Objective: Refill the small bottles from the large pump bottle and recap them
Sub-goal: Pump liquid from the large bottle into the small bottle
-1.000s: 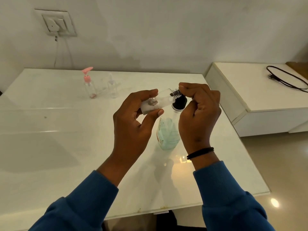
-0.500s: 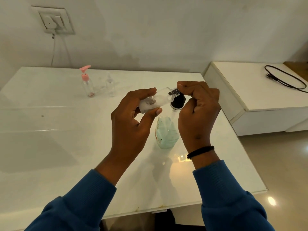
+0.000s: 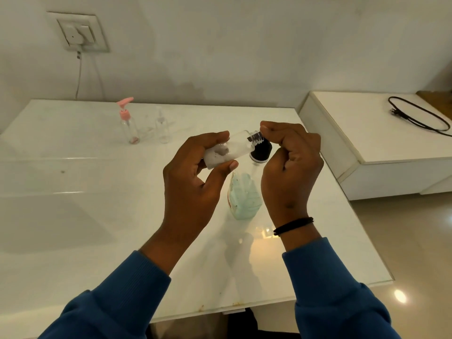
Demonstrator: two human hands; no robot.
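Left hand (image 3: 193,182) raised over the middle of the desk (image 3: 73,216), fingers and thumb curled round a small clear bottle (image 3: 230,149) held tilted, nearly on its side, threaded neck up and to the right, base in the palm, white foamy content gathered in the lower half. Right hand (image 3: 291,167) just beside it, fingers curled in, thumb and forefinger pinching at the uncapped neck of the small clear bottle; whether anything small sits between those fingertips cannot be told. Below and between both hands, standing on the desk toward its right edge, the large bottle (image 3: 244,196) with pale green liquid, its black top (image 3: 260,152) showing just under the small bottle's neck; pump head not clearly visible from here. Near the desk's far edge, left of centre, a small pink-pump bottle (image 3: 128,124) upright, and just beside it on the right another small clear bottle with a clear top (image 3: 162,126), also upright, the two close but apart. Black band (image 3: 292,225) on the right wrist, blue sleeves (image 3: 127,297) on both arms. On the wall above the far left corner, a socket plate (image 3: 78,31) with a cable hanging down. Off the right edge, a low white unit (image 3: 367,143) with a black cord (image 3: 420,116) lying on top.
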